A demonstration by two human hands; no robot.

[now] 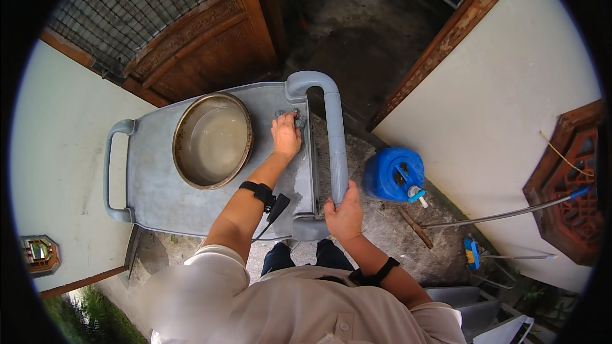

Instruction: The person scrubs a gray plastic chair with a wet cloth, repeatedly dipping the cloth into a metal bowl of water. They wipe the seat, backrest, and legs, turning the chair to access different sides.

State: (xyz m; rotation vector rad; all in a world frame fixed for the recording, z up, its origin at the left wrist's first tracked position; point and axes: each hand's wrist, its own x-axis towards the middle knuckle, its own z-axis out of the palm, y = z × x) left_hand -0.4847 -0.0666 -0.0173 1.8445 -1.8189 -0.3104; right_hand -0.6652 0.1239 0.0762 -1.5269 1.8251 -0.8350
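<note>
My left hand [286,134] presses on the top of a grey plastic cart [158,181], near its right end. Under and beside its fingers lies a small dark grey-blue wad, perhaps a scourer or a rag [299,118]; the fingers partly hide it. Wet-looking, lighter patches show on the cart top below this hand. My right hand [345,215] is wrapped around the lower part of the cart's thick grey push handle [336,138]. Left of my left hand, a round metal basin [179,153] with cloudy water [217,138] stands on the cart.
A blue plastic jerrycan [389,172] with a tap stands on the floor right of the cart. Beyond it are a long-handled tool [416,228] and a blue brush [472,254]. A carved wooden door [205,48] and an open doorway lie ahead, with white walls [507,81] either side.
</note>
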